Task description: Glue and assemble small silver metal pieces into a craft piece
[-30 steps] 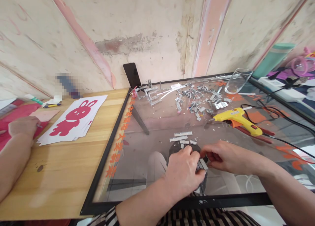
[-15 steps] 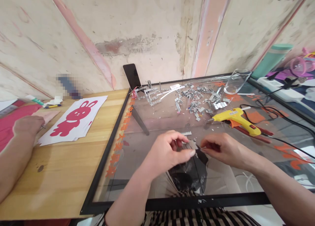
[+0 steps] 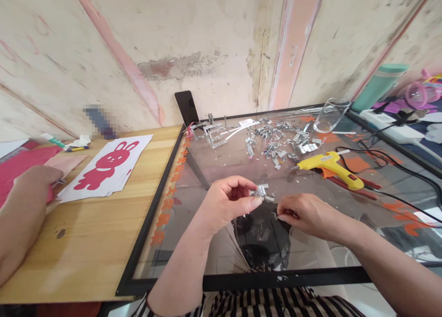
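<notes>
Head view. The left hand (image 3: pixel 230 201) is half curled, thumb and fingers clamped on silvery strips (image 3: pixel 259 191) above the glass table (image 3: pixel 311 276); the right hand (image 3: pixel 305 211), apart from it, pinches a tiny bit (image 3: pixel 275 215) at its fingertips. One second earlier the two hands were together, nearer the table's front edge. Beyond lie metal scraps (image 3: pixel 274 129) and a glue gun (image 3: pixel 319 162); a phone (image 3: pixel 186 107) leans against the stained wall (image 3: pixel 214 22). At left, a co-worker's hand (image 3: pixel 37 181) rests beside a rabbit print (image 3: pixel 109 163).
</notes>
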